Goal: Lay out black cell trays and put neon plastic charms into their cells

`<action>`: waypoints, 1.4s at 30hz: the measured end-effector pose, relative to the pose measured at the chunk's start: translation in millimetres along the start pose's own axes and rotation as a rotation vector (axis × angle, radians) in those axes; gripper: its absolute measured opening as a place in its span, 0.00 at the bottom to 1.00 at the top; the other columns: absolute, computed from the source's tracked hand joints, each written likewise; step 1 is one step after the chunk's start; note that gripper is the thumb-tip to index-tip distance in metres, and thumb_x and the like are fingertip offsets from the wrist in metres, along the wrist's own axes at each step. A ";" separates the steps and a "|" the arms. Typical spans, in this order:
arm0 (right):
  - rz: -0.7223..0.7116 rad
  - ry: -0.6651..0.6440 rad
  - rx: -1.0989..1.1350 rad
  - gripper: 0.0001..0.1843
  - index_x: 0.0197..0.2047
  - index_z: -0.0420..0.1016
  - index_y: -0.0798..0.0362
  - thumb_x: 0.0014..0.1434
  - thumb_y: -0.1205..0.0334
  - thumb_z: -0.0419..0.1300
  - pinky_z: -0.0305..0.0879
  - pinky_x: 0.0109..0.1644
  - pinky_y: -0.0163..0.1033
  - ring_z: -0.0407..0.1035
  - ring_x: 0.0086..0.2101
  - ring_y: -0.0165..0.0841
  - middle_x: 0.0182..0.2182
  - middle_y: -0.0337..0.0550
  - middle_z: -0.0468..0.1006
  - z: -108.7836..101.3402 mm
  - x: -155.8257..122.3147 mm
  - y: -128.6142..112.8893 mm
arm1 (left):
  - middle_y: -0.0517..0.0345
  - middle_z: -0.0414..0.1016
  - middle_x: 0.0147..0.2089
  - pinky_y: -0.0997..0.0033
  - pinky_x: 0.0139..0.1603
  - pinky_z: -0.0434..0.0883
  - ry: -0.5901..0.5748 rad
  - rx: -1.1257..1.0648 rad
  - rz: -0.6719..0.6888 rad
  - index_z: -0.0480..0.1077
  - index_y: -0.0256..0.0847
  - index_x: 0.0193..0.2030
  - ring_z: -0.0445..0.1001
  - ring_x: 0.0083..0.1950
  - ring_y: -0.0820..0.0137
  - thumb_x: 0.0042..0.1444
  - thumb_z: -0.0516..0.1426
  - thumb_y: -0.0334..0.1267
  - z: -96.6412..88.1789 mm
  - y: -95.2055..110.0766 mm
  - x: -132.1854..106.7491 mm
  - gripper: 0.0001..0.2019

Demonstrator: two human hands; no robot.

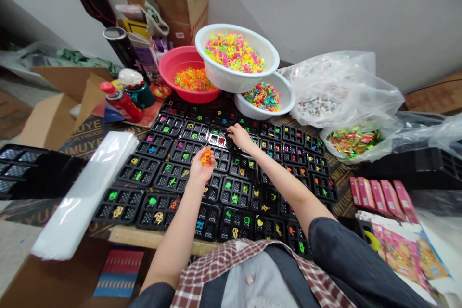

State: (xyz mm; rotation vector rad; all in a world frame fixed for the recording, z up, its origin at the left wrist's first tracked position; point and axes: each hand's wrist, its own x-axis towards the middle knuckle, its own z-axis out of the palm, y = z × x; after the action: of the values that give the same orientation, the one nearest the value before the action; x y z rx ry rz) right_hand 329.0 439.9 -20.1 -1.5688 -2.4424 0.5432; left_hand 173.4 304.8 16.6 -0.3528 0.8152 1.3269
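My left hand is turned palm up, its fingers curled around a small heap of orange plastic pieces. Farther forward, my right hand reaches down over the black compartment trays with its fingertips pinched together; what they hold, if anything, is too small to make out. Rows of black trays cover the table, and many of their compartments hold small coloured pieces, such as green pieces and yellow pieces. One tray with a red piece lies between my hands.
Behind the trays stand a red basin of orange pieces and two white basins of mixed pieces. Clear plastic bags lie at right, near pink boxes. Plastic sleeves, a red bottle and a cup are left.
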 end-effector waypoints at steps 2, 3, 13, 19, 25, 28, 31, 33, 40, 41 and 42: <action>0.000 0.027 0.015 0.15 0.48 0.75 0.52 0.59 0.69 0.55 0.64 0.45 0.40 0.69 0.38 0.37 0.43 0.48 0.70 -1.2 -6.0 -1.2 | 0.59 0.70 0.24 0.85 0.19 0.65 -0.002 -0.007 0.006 0.71 0.36 0.30 0.67 0.21 0.80 0.60 0.53 0.30 -0.3 1.4 0.9 0.09; -0.022 0.036 0.045 0.15 0.47 0.76 0.52 0.60 0.69 0.53 0.64 0.45 0.39 0.68 0.38 0.36 0.42 0.47 0.70 -1.0 -10.4 -2.6 | 0.59 0.70 0.23 0.85 0.19 0.65 0.002 -0.009 0.007 0.71 0.36 0.30 0.67 0.20 0.80 0.60 0.53 0.30 -0.4 1.8 1.5 0.08; -0.338 0.002 0.326 0.15 0.41 0.75 0.53 0.57 0.75 0.51 0.65 0.51 0.42 0.65 0.45 0.36 0.42 0.48 0.70 24.6 -66.5 -33.7 | 0.58 0.74 0.26 0.87 0.22 0.67 0.023 0.063 0.119 0.71 0.34 0.30 0.69 0.21 0.82 0.61 0.56 0.30 -1.4 -8.8 8.9 0.08; -0.281 0.131 0.529 0.11 0.44 0.76 0.50 0.60 0.57 0.61 0.69 0.42 0.40 0.69 0.35 0.32 0.38 0.44 0.74 1.1 -76.2 -48.3 | 0.62 0.74 0.26 0.85 0.25 0.68 -0.011 0.079 0.164 0.70 0.35 0.28 0.71 0.23 0.81 0.51 0.64 0.26 -5.8 -22.8 13.7 0.07; -0.084 0.159 0.883 0.09 0.34 0.80 0.50 0.53 0.54 0.66 0.69 0.43 0.40 0.72 0.35 0.33 0.33 0.42 0.79 -10.6 -85.2 -62.0 | 0.60 0.76 0.28 0.83 0.30 0.70 -0.177 0.213 0.195 0.73 0.35 0.29 0.73 0.27 0.79 0.47 0.65 0.24 -1.9 -24.1 2.8 0.06; 0.021 0.140 1.141 0.14 0.32 0.81 0.51 0.46 0.51 0.70 0.71 0.41 0.40 0.72 0.32 0.33 0.31 0.41 0.80 -12.5 -90.8 -63.7 | 0.59 0.77 0.29 0.82 0.32 0.71 -0.224 0.295 0.205 0.74 0.35 0.29 0.74 0.28 0.78 0.44 0.65 0.22 1.3 -20.9 -5.4 0.08; 0.090 0.079 1.275 0.17 0.30 0.80 0.53 0.41 0.49 0.71 0.70 0.36 0.39 0.70 0.27 0.30 0.26 0.40 0.79 -11.1 -100.8 -64.0 | 0.57 0.78 0.28 0.80 0.32 0.72 -0.242 0.371 0.219 0.75 0.34 0.30 0.74 0.27 0.77 0.41 0.67 0.22 -3.2 -21.6 -17.1 0.09; 0.076 0.056 1.273 0.15 0.30 0.80 0.53 0.43 0.50 0.70 0.69 0.34 0.38 0.68 0.25 0.29 0.25 0.39 0.78 -7.6 -111.8 -66.6 | 0.56 0.78 0.27 0.78 0.30 0.72 -0.231 0.425 0.255 0.76 0.33 0.30 0.74 0.26 0.76 0.40 0.68 0.23 -12.1 -23.7 -27.4 0.09; -0.264 0.220 0.824 0.09 0.33 0.81 0.49 0.60 0.60 0.59 0.68 0.45 0.41 0.73 0.35 0.33 0.33 0.42 0.81 9.7 -157.3 -94.2 | 0.59 0.75 0.24 0.84 0.23 0.70 -0.030 0.276 0.168 0.72 0.34 0.30 0.73 0.22 0.78 0.53 0.61 0.26 -54.3 -28.5 -68.4 0.03; -0.288 0.213 0.811 0.09 0.33 0.81 0.49 0.60 0.61 0.59 0.68 0.44 0.40 0.72 0.35 0.33 0.33 0.42 0.81 12.1 -160.1 -96.7 | 0.59 0.76 0.25 0.84 0.23 0.71 0.000 0.230 0.124 0.72 0.34 0.31 0.74 0.23 0.78 0.56 0.59 0.27 -59.1 -28.2 -73.0 0.03; -0.295 0.210 0.812 0.09 0.34 0.80 0.50 0.61 0.61 0.59 0.68 0.43 0.40 0.72 0.34 0.32 0.33 0.42 0.81 14.7 -161.5 -97.7 | 0.58 0.76 0.26 0.84 0.23 0.72 0.028 0.193 0.089 0.71 0.34 0.32 0.74 0.23 0.78 0.58 0.57 0.29 -63.6 -27.5 -77.1 0.04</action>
State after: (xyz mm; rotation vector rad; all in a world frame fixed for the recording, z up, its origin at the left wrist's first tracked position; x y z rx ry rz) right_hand 310.5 254.2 11.9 -0.8635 -1.8626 1.0654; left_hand 177.1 201.3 21.1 -0.1848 0.9836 1.3149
